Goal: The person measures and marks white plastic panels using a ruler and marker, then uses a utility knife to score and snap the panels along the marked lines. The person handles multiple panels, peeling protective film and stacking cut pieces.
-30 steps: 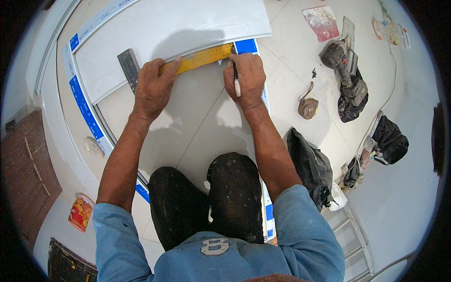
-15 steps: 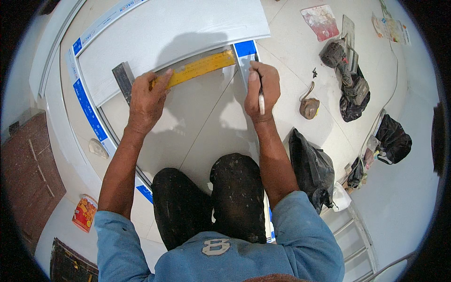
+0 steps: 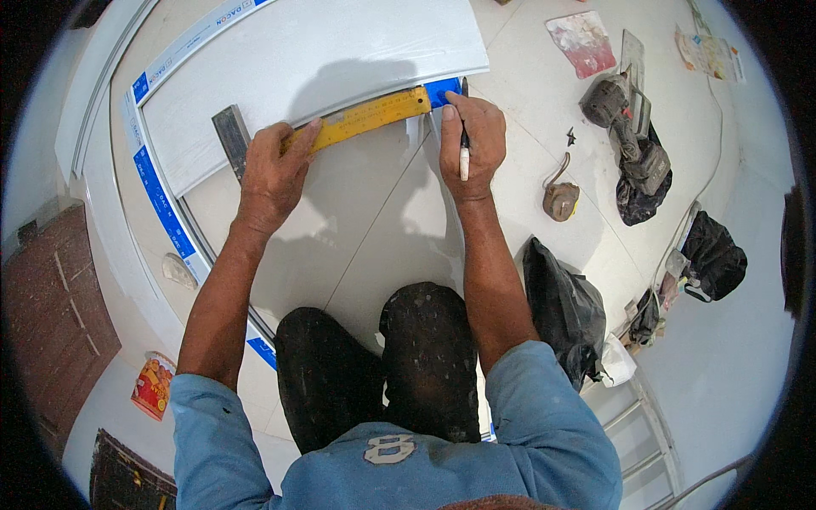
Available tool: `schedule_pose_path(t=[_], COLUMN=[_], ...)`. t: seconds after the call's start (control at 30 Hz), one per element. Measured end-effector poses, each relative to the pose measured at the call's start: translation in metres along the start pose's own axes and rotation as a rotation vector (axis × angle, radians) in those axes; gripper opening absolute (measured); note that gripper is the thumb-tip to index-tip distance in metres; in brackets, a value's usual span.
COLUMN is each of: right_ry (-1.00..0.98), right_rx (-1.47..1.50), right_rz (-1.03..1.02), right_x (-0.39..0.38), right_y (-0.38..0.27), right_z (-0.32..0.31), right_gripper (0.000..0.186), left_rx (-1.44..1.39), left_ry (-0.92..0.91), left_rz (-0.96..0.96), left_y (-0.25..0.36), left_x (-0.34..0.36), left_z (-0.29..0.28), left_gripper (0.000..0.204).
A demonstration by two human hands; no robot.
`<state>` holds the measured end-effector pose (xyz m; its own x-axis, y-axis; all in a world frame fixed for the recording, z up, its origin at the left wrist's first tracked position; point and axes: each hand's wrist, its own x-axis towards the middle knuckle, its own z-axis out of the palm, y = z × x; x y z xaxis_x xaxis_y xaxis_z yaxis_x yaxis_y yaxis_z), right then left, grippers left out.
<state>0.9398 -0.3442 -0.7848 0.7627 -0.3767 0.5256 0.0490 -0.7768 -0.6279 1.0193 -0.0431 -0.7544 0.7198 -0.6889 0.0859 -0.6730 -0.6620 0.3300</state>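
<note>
My left hand (image 3: 276, 170) grips a try square near its yellow blade (image 3: 365, 116), whose dark metal stock (image 3: 228, 132) stands to the left. The blade runs along the lower edge of a white panel (image 3: 331, 42), and its right end reaches the blue-filmed frame piece (image 3: 444, 87). My right hand (image 3: 472, 149) is at that frame corner, closed on a black-and-white marker (image 3: 464, 157), with a finger near the blue film. My knees are below, inside the frame.
On the tiled floor to the right lie a tape measure (image 3: 560, 201), a dusty power tool (image 3: 633, 140), a red-and-white sheet (image 3: 580, 44), black bags (image 3: 561, 314), a cable and a ladder (image 3: 637, 433). A red bucket (image 3: 153, 384) sits at lower left.
My right hand has moved rightward, dipped, then risen to the blue-filmed corner with the marker. The square has shifted slightly, its blade's end now further right. My left hand still grips it.
</note>
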Motion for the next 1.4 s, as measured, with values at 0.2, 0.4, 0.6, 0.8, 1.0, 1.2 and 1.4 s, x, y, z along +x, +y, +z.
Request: schedule_pose_path(t=[0.2,0.4,0.6,0.8,1.0,1.2,1.4], right_ry=[0.004,0.012,-0.069,-0.078,-0.057,-0.091,-0.061], right_rx=[0.042,0.220,0.283,0.313,0.271,0.252,0.215], right_rz=[0.008,0.227,0.289,0.344,0.291,0.315,0.295], right_x=[0.000,-0.001,0.004,0.007,0.006,0.004,0.008], right_y=[-0.001,-0.004,-0.003,-0.006,-0.003,-0.005,-0.003], right_z=[-0.003,-0.006,-0.003,0.002,0.010,0.007,0.011], right_gripper=[0.021,0.028,0.026,0.024,0.024,0.020,0.014], left_rx=[-0.017,0.016,0.048,0.114,0.092,0.129,0.090], left_ry=[-0.003,-0.009,-0.029,-0.069,-0.027,-0.036,-0.058], left_rz=[0.013,-0.006,-0.021,-0.028,0.020,0.051,0.000], left_y=[-0.001,0.002,0.002,0.001,0.000,0.000,0.002], left_x=[0.005,0.006,0.006,0.007,0.009,0.010,0.009], left_z=[0.003,0.005,0.007,0.006,0.005,0.005,0.005], left_gripper=[0.075,0.068,0.068,0.064,0.060,0.061,0.058])
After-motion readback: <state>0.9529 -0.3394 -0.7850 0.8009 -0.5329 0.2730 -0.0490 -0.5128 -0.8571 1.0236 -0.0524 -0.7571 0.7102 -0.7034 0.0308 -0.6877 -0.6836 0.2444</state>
